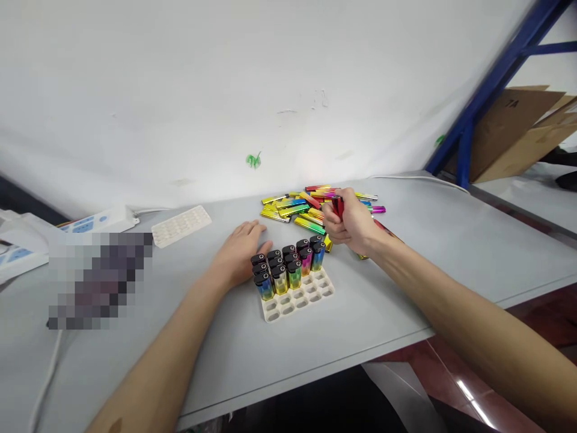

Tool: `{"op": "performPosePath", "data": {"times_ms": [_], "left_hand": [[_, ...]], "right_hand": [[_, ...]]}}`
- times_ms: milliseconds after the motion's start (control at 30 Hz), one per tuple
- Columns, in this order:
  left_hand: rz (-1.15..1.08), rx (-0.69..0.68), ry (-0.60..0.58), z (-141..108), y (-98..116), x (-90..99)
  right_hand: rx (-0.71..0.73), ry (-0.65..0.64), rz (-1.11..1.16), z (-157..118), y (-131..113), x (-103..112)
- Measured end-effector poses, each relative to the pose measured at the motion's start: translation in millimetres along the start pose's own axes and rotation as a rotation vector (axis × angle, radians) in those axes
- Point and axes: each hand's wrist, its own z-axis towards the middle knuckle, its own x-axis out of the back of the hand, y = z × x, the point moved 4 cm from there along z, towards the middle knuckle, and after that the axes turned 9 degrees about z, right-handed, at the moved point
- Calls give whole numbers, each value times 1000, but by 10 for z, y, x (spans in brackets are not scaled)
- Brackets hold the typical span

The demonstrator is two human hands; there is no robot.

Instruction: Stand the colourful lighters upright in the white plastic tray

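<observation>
My right hand (349,224) is closed around a red lighter (338,205), held over a loose pile of shiny multicoloured lighters (293,208). Part of the pile is hidden behind that hand. My left hand (241,249) lies on the table with its fingers stretched out, beside a cream tray (273,316). Several black-topped lighters (294,273) stand upright in the tray's rear and left slots, blue, yellow, green and pink among them. Bare slots show along the tray's front and right.
A second cream tray (181,226) lies at the left near the wall. Beside it are a white power strip (97,222) and a blurred-out object (101,282). A blue metal frame (466,150) and cardboard boxes (514,132) stand at the right. A white cable (424,177) runs along the table's back.
</observation>
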Motion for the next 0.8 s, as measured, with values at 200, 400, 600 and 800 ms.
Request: {"op": "performPosePath", "data": {"times_ms": [200,400,600,800], "left_hand": [[7,4,1,8,-7,-10],[11,4,-3,10,-7,-14],[26,6,-21,13,7,-6],[29,3,-8,8,-6,-13]], "right_hand": [[-23,-16,10,-13,30,-22],[-26,-6,38,-31,17,-33],[-37,-10,25,-19,36,-39],[-27,-11,0,-28,34,-41]]}}
